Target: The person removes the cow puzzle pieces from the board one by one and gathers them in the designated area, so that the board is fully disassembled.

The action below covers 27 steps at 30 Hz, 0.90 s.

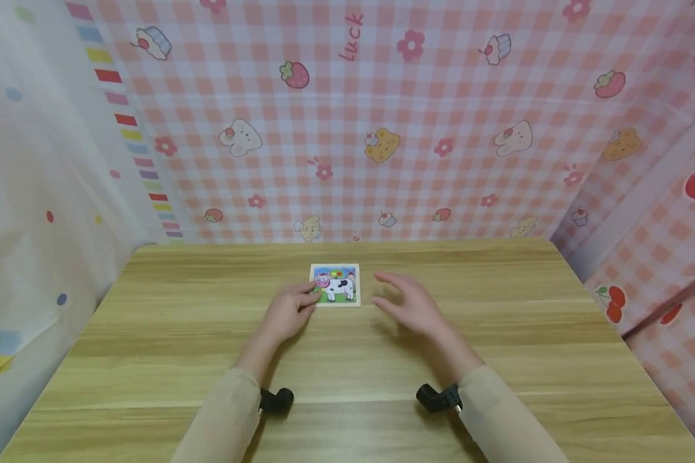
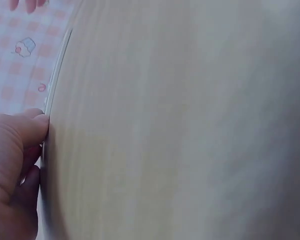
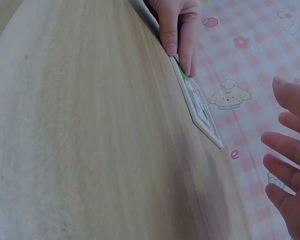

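Note:
A small square cow picture puzzle in a pale frame lies flat near the back of the wooden table. My left hand holds its left side, fingertips over the picture and thumb at the near left corner. The right wrist view shows the left hand's fingers on the picture and its thumb by the frame edge. To the right of the puzzle, my right hand hovers with fingers apart and nothing in them. In the right wrist view, the fingers of that right hand are spread and loosely bent.
The wooden table extends around the puzzle on every side. A pink checked curtain stands right behind its back edge, with more cloth at both sides. Each wrist carries a black camera mount.

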{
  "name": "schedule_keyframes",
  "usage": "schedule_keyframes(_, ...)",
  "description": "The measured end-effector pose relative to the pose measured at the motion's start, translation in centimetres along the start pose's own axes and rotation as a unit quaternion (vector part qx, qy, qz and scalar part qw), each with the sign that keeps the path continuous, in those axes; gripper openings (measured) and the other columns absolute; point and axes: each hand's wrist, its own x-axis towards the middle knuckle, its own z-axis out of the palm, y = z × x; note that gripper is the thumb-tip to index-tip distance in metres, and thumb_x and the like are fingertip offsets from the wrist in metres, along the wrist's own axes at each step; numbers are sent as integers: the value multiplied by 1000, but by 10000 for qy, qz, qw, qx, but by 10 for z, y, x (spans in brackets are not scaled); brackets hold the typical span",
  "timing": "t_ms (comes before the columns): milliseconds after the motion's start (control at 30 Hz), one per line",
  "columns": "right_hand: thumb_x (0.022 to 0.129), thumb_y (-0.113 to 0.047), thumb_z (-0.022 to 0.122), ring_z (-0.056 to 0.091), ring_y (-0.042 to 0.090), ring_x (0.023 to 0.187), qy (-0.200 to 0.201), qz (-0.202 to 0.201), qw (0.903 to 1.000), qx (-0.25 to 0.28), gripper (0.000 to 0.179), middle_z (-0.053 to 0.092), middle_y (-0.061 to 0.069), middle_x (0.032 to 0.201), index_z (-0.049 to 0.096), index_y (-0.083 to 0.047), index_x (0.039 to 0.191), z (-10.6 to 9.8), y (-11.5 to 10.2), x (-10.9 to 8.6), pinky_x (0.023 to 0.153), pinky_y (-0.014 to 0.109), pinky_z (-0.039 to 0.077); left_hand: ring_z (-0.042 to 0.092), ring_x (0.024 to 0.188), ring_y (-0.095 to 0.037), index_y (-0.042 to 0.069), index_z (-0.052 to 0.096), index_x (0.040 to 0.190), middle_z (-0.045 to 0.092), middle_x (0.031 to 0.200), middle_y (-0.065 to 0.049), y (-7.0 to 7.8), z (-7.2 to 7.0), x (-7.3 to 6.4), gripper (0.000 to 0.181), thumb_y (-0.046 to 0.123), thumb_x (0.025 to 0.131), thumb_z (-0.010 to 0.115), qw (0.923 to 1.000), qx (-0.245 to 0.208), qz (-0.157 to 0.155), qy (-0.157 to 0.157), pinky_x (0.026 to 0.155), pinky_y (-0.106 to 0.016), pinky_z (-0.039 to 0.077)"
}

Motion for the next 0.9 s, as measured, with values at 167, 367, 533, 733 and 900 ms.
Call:
schedule_keyframes(167, 92, -24, 72, 49, 35, 130, -52, 17, 10000, 0, 53, 56, 15, 139, 56, -1, 137, -1, 0, 3, 112, 51, 33, 54, 122, -43, -1, 70, 117, 58, 135, -19, 5, 3, -4, 30, 1, 87, 72, 10000, -43, 49, 26, 107, -53, 39)
schedule_keyframes(367, 92, -25, 72, 50, 34, 130, -144, 32, 9998, -167, 52, 57, 14, 139, 58, -4, 137, 3, 1, 11, 112, 50, 34, 53, 123, -43, 2, 71, 116, 58, 136, -18, 12, 4, -9, 29, 2, 87, 72, 9998, -136, -163, -24, 107, -53, 39)
schedule_keyframes(533, 91, -24, 73, 51, 34, 128, -280, 68, 9992, -280, 52, 58, 14, 138, 58, -3, 136, 6, 0, 20, 111, 50, 35, 53, 124, -43, 4, 73, 115, 57, 137, -17, 18, 8, -14, 28, 4, 87, 74, 9992, -229, -334, 7, 108, -53, 38)
schedule_keyframes(733, 93, -25, 71, 51, 32, 129, -481, -44, 9986, -207, 51, 57, 14, 138, 57, -4, 137, 8, -3, 27, 111, 50, 35, 56, 119, -45, 3, 74, 111, 60, 133, -19, 22, 13, -20, 26, 1, 85, 74, 9995, -233, -49, 203, 105, -55, 41)
schedule_keyframes(900, 94, -27, 70, 51, 33, 129, -536, -211, 9979, -297, 50, 58, 14, 138, 58, -2, 136, 9, -3, 29, 111, 49, 36, 57, 118, -43, 4, 75, 110, 61, 132, -17, 26, 15, -24, 24, 2, 86, 74, 9994, -281, -30, 209, 104, -55, 42)
